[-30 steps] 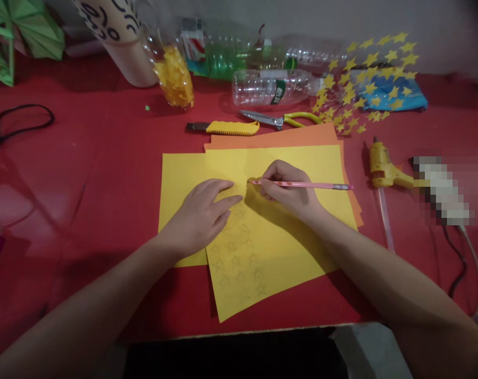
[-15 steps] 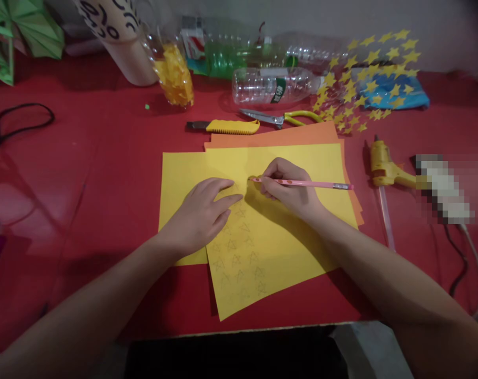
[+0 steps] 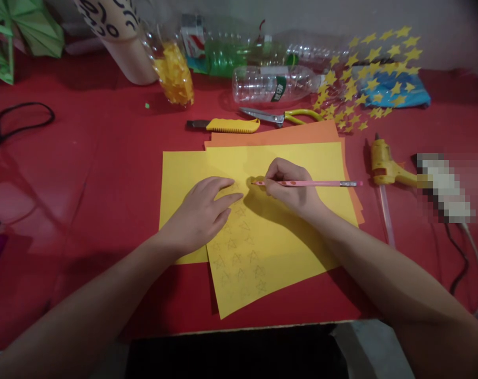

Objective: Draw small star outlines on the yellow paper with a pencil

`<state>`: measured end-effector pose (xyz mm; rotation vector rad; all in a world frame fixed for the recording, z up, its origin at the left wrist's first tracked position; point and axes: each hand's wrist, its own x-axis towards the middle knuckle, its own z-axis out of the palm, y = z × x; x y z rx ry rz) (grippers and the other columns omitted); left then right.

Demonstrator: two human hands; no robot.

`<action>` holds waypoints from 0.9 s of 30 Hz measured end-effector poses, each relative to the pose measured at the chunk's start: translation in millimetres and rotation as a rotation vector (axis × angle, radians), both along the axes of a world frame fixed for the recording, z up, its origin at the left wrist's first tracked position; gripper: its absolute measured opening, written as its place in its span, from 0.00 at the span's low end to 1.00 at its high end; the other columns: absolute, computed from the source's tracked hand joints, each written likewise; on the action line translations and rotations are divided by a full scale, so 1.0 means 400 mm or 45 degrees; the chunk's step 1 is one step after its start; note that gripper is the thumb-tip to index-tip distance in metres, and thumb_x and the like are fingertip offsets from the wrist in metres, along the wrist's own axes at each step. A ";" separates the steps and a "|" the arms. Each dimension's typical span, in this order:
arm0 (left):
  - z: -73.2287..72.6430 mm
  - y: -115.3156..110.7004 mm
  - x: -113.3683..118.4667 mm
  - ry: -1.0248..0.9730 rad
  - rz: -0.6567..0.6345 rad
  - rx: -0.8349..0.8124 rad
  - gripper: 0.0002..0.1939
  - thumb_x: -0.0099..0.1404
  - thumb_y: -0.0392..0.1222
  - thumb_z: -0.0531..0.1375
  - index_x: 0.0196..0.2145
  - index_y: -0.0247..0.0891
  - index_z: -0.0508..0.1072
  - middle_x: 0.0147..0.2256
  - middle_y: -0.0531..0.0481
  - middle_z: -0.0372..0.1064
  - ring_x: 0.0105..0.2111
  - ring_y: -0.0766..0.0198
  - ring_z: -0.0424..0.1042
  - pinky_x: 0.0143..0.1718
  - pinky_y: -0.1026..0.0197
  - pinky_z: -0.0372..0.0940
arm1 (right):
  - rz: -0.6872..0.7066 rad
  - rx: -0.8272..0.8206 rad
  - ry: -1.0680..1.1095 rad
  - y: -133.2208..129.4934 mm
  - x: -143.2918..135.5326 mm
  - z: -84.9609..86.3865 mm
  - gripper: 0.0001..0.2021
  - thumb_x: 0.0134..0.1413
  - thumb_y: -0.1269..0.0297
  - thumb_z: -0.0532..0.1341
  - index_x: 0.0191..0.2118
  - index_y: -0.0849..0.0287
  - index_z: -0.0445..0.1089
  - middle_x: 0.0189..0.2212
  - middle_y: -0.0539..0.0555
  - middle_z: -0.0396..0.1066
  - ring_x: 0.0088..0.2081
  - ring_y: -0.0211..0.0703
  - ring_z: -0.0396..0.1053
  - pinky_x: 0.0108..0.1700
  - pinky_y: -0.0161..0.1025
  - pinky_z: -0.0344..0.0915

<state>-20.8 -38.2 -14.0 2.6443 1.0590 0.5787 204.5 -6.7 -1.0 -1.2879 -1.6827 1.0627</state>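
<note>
A pink pencil (image 3: 317, 183) is pinched in my right hand (image 3: 292, 184), its tip at or just above the yellow paper (image 3: 297, 237) and its eraser end pointing right. My left hand (image 3: 203, 213) rests with fingers spread on the paper's left part. Rows of small pencil-drawn stars (image 3: 241, 258) run down the left side of the sheet, some hidden by my left fingers. Under it lie another yellow sheet (image 3: 175, 173) to the left and orange sheets (image 3: 274, 136) at the back.
Behind the paper lie a yellow utility knife (image 3: 233, 125) and yellow-handled scissors (image 3: 278, 116). Plastic bottles (image 3: 276, 87), a white cup (image 3: 138, 66) and cut-out yellow stars (image 3: 351, 92) stand further back. A yellow glue gun (image 3: 383, 163) is at the right on the red table (image 3: 116, 163).
My right hand and the pencil have shifted slightly to the right across the paper. The left hand has stayed in place.
</note>
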 end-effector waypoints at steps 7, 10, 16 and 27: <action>0.002 -0.001 0.001 0.002 0.008 -0.029 0.17 0.71 0.33 0.49 0.53 0.34 0.71 0.54 0.37 0.63 0.55 0.48 0.63 0.54 0.41 0.65 | 0.055 0.013 0.032 0.001 0.005 0.000 0.07 0.42 0.75 0.56 0.22 0.56 0.58 0.17 0.43 0.57 0.20 0.31 0.51 0.23 0.34 0.47; 0.002 -0.001 -0.001 0.008 0.009 -0.042 0.17 0.72 0.34 0.49 0.54 0.35 0.70 0.54 0.37 0.63 0.56 0.48 0.63 0.54 0.41 0.64 | 0.058 0.009 0.030 0.001 0.005 0.003 0.07 0.41 0.74 0.56 0.21 0.56 0.58 0.16 0.43 0.57 0.20 0.31 0.50 0.22 0.34 0.47; 0.000 -0.001 0.000 0.013 0.007 -0.029 0.17 0.71 0.33 0.50 0.54 0.35 0.70 0.54 0.37 0.63 0.55 0.48 0.63 0.54 0.42 0.65 | 0.067 -0.008 0.027 0.001 0.006 0.004 0.07 0.40 0.74 0.55 0.21 0.56 0.57 0.17 0.43 0.57 0.20 0.31 0.50 0.22 0.34 0.46; 0.000 -0.002 0.000 0.013 0.031 -0.062 0.17 0.71 0.33 0.50 0.53 0.37 0.70 0.55 0.39 0.63 0.56 0.48 0.62 0.55 0.42 0.64 | 0.043 -0.051 0.011 -0.002 -0.001 0.001 0.08 0.42 0.76 0.56 0.22 0.56 0.58 0.17 0.43 0.58 0.21 0.31 0.52 0.23 0.34 0.47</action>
